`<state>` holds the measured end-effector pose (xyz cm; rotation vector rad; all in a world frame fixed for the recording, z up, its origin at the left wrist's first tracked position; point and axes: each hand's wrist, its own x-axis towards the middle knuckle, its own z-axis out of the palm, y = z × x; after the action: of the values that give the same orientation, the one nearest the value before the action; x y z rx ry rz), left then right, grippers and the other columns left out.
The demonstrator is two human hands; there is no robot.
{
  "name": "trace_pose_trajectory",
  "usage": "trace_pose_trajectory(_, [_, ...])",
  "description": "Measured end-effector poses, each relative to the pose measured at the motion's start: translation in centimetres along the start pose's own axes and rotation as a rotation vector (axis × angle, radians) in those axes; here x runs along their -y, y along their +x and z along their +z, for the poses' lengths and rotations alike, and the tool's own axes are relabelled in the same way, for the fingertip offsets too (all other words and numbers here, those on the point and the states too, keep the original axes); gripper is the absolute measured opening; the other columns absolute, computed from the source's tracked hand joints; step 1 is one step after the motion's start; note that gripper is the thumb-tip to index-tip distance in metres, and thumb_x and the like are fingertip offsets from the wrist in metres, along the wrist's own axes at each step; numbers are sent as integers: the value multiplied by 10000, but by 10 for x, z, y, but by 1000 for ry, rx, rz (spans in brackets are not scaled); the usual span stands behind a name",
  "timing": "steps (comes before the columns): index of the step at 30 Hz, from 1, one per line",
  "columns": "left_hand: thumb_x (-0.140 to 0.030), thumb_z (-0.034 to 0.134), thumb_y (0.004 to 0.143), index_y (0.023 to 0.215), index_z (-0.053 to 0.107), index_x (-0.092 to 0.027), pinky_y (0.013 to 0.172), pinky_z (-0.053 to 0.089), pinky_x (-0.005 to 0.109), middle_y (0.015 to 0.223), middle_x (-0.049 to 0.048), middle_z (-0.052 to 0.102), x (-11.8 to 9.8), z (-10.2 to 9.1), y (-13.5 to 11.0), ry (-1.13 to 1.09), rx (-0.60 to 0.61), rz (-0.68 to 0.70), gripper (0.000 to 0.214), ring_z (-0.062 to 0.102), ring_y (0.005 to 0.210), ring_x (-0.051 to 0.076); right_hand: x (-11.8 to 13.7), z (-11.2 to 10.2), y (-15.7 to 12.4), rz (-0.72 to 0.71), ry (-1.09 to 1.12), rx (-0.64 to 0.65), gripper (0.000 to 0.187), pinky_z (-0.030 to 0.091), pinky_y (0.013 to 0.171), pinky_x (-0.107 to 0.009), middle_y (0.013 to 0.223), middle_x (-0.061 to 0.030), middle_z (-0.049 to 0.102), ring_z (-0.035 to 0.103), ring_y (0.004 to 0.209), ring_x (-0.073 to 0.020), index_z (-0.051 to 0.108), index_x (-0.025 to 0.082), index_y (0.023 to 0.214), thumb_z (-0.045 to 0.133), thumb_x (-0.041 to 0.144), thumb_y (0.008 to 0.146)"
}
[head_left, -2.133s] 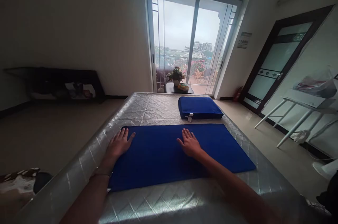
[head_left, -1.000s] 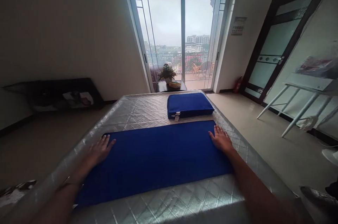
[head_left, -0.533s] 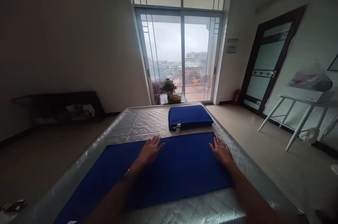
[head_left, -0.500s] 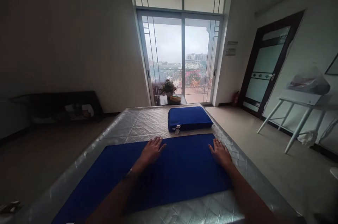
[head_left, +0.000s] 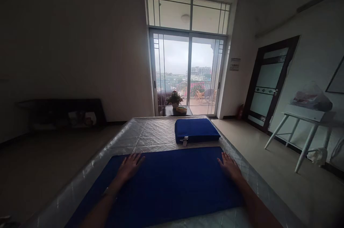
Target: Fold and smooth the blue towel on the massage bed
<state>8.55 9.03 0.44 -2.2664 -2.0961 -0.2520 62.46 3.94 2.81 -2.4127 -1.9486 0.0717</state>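
A dark blue cloth (head_left: 177, 185) lies spread flat across a mattress (head_left: 145, 131) with a shiny quilted covering. My left hand (head_left: 130, 166) rests palm down on the cloth near its far left edge, fingers spread. At the far right corner of the cloth, my right hand (head_left: 230, 165) lies flat with its fingers stretched out. Beyond the cloth sits a folded blue stack (head_left: 197, 130), with a white tag (head_left: 185, 141) hanging from its near side. The near left part of the cloth runs out of view.
Past the mattress stands a small dark table (head_left: 177, 111) with a potted plant (head_left: 174, 98), before a sliding glass door (head_left: 188, 74). To the right are a pale stool (head_left: 309, 120) carrying a bag (head_left: 311, 97) and a dark-framed door (head_left: 271, 83). A low dark piece of furniture (head_left: 61, 113) is at left.
My left hand has slid left along the far edge of the cloth. My right hand stays at the right corner. The view has tilted up a little, so everything appears lower.
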Motion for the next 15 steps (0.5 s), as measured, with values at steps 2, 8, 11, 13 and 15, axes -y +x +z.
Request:
trace_pose_trajectory(2, [-492,319,1010,1503,497,-305,1222,247,580,1618,84,392,10,-3,-6,26,35,-50,557,300,1523,328,-1,-2,-2,4,-30,-16,690,200,1254,-442,1673,-99,228,213,1548,-262,264,61,1606,221,452,1039])
trace_pose_trajectory(8, [-670,190,995,1598,307,-250,1248,178,546,1657,123,313,0,-15,-17,10,53,-139,744,221,1555,293,40,-22,-16,-187,-146,-282,560,141,1262,-471,1641,-143,306,243,1539,-276,482,51,1500,296,214,998])
trace_pose_trajectory(11, [-705,163,983,1601,293,-267,1254,160,543,1673,110,277,0,-15,-17,-24,55,-145,769,197,1562,286,102,-32,-24,-381,-29,-225,555,195,1254,-415,1625,-130,354,292,1523,-244,466,73,1515,315,271,1019])
trace_pose_trajectory(13, [-708,150,982,1607,271,-276,1258,149,538,1684,101,248,1,-14,-17,-35,63,-154,770,184,1565,282,152,-33,-30,-498,74,-136,583,222,1247,-397,1625,-119,358,296,1521,-228,432,86,1538,309,368,1044])
trace_pose_trajectory(15, [-706,151,983,1609,257,-284,1262,141,533,1689,91,232,2,-14,-16,-36,71,-159,763,177,1567,276,197,-27,-34,-585,130,-82,608,175,1260,-385,1637,-107,334,250,1538,-213,400,93,1557,291,416,1055])
